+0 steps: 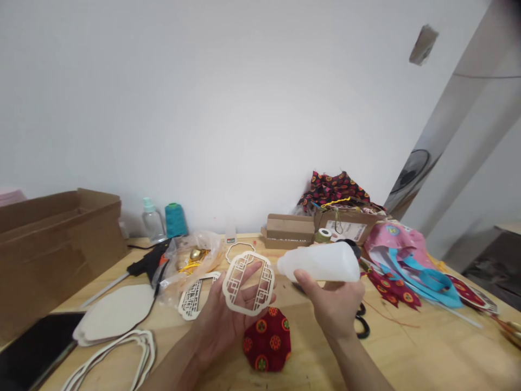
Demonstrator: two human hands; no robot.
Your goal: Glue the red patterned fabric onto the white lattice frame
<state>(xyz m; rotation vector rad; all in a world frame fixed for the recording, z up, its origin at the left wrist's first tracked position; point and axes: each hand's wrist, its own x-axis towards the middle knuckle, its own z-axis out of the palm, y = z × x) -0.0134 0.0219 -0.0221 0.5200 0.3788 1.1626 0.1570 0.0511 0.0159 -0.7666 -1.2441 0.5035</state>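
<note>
Head view: in the lower middle of the frame, the left hand held a pale wooden cut-out against its fingers. The right hand gripped a white bottle almost level, tip facing the cut-out. Patterned red fabric lay on the tabletop, bottom centre.

the openwork frame was pale cream, its sides cut in a squared lattice, and the bottle was milky white. the fabric piece was deep red, patterned with orange and green rounds (rather like the darker cloth at the back). the thread cone was teal, the ribbon bright blue, the cardboard box brown, the tabletop a light yellowish wood
</note>
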